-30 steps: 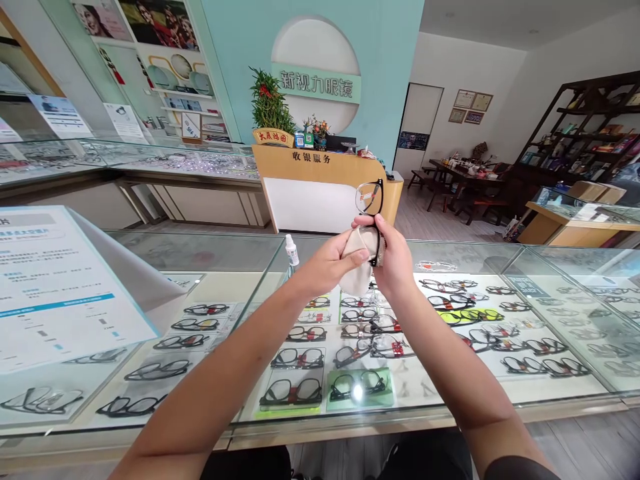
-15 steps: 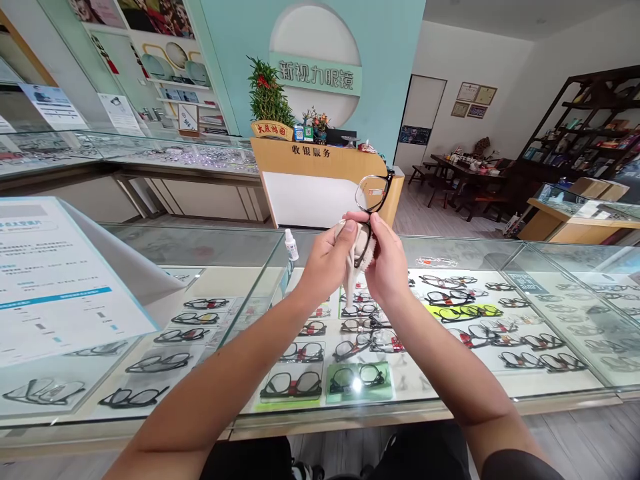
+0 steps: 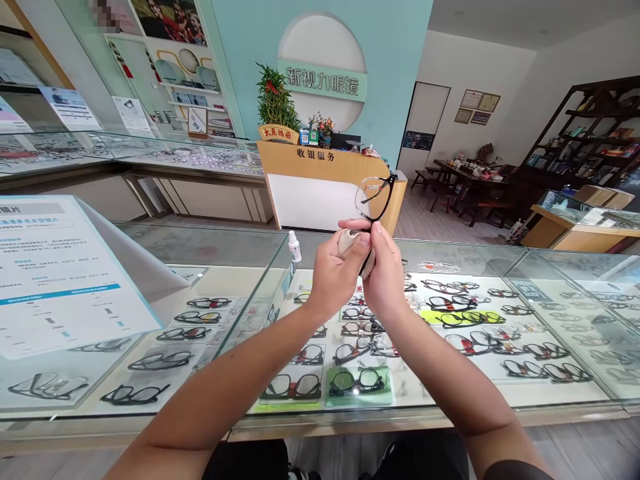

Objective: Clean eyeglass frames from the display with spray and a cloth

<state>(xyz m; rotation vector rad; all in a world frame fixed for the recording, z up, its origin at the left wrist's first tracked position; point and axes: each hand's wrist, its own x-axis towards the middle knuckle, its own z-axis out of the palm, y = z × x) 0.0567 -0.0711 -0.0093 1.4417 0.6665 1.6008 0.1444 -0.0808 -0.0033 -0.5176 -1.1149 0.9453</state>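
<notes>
A pair of eyeglasses [image 3: 374, 199] with a dark frame is held up above the glass counter, one lens uppermost and bare. My right hand [image 3: 385, 273] is closed around the frame near its middle. In my left hand [image 3: 336, 270] a beige cloth [image 3: 349, 243] is pinched over the lower lens, with the thumb pressing on it. The two hands meet there, so the lower lens and most of the cloth are hidden. Just left of my hands, a small white spray bottle [image 3: 295, 247] stands upright on the countertop.
Beneath the glass countertop [image 3: 240, 250] lie rows of eyeglasses [image 3: 357, 380]. A printed sign [image 3: 60, 267] leans up at the left. Beyond the counter stand a wooden cashier desk [image 3: 325, 160] with a plant [image 3: 276, 100], more display cases [image 3: 190, 157] and a dark table [image 3: 465, 173].
The left fingers have shifted over the cloth, and its hanging end is now gathered up inside the hands. The glasses stay upright, turned slightly. The camera view has moved a little.
</notes>
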